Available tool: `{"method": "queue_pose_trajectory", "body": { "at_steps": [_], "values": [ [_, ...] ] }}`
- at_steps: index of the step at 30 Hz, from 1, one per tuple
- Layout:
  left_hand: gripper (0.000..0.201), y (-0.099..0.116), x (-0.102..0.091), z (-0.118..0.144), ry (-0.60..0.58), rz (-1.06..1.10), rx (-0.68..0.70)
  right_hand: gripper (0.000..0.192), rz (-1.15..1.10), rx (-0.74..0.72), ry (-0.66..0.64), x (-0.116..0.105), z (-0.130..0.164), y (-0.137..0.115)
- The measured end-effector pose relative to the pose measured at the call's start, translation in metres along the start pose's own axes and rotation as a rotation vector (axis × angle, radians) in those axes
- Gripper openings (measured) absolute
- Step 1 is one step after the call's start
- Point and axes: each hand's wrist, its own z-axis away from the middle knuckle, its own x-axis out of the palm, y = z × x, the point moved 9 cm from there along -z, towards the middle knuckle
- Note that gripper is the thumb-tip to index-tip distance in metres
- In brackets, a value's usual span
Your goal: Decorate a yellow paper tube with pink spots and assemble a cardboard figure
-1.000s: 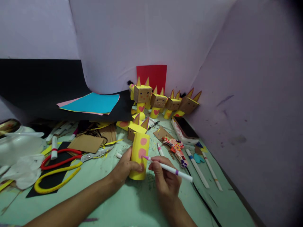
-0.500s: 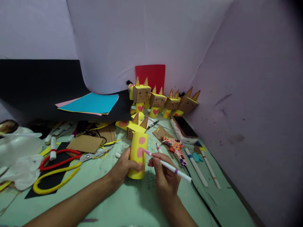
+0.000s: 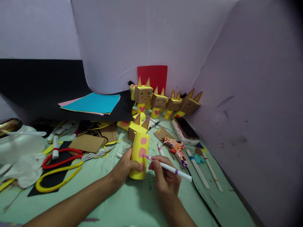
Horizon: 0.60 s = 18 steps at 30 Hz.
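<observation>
Yellow tube (image 3: 140,155) is held upright on bench (image 3: 132,201), left hand (image 3: 124,168) grip wrapped round base. Right hand (image 3: 164,176) grip pinches marker (image 3: 169,168), tip at pink spot. Risk: tube crushed or tipped w/ excess pressure; ink smeared by fingers just below tip.

We note little change across the second. The marker (image 3: 168,168) in our right hand (image 3: 164,179) has shifted its purple tip slightly: from the middle pink spot on the yellow tube (image 3: 140,155), up a touch half a second ago, and now back beside that spot's lower edge. Our left hand (image 3: 124,168) has tilted the tube marginally. The view itself drifted and returned.
</observation>
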Motion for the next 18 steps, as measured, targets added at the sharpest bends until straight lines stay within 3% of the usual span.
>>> {"method": "queue_pose_trajectory", "body": {
  "at_steps": [9, 18],
  "values": [
    [0.053, -0.001, 0.000, -0.001, -0.013, 0.000, -0.004, 0.016, -0.021, -0.034, -0.064, 0.006, 0.003, -0.001],
    [0.055, -0.001, -0.002, 0.000, 0.000, 0.006, -0.001, 0.014, 0.017, -0.033, 0.009, -0.002, 0.000, -0.005]
  ]
}}
